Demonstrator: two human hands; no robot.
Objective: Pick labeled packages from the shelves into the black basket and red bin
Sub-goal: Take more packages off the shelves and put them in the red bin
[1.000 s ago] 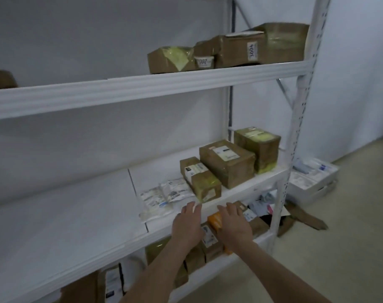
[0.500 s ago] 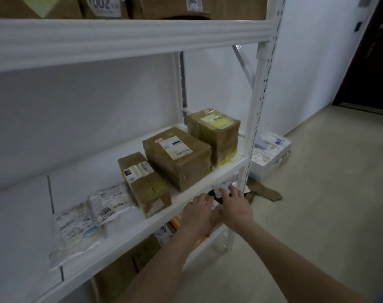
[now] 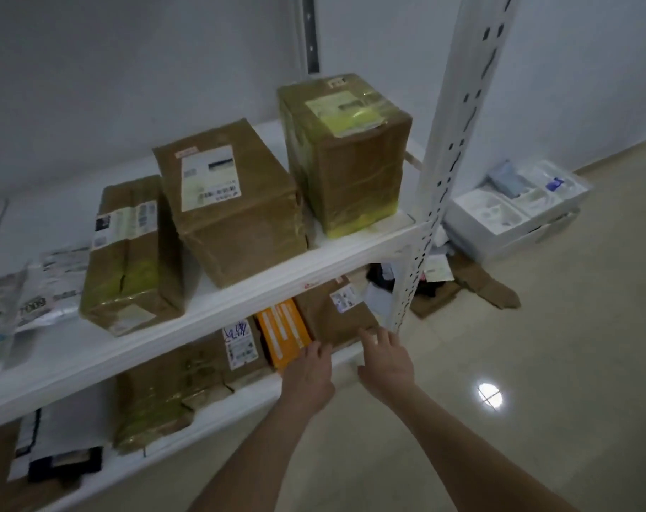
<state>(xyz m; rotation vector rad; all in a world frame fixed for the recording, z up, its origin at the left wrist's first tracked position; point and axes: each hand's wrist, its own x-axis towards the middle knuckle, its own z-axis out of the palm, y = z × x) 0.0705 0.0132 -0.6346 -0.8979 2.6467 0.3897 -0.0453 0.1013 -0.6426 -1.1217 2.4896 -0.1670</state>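
Hands are lower than half a second ago: then they were at the front edge of the middle shelf (image 3: 240, 301), now they are before the lower shelf (image 3: 218, 415), in the lower centre of the frame. The left hand (image 3: 308, 375) has straight fingers that reach the near end of the orange box (image 3: 282, 336); I cannot tell if they touch it. The right hand (image 3: 386, 358) is just beside, with relaxed, spread fingers near the front edge of a brown labeled package (image 3: 336, 312). The two hands are apart and hold nothing. The view has also come closer and tilted down, so the top shelf is gone from the frame.

On the middle shelf three taped packages stand in a row: the tall package (image 3: 345, 153) at upper centre, the wide package (image 3: 229, 201) and the narrow package (image 3: 129, 253) to its left. Flat plastic bags (image 3: 37, 290) lie at the far left. On the lower shelf, left of the orange box, is a package with a handwritten label (image 3: 188, 375).

A white perforated post (image 3: 443, 160) rises right of centre, with a white wall (image 3: 129, 68) behind the shelves. At the right, the beige tiled floor (image 3: 554, 419) carries white boxes (image 3: 517, 201) and flattened cardboard (image 3: 476, 286).
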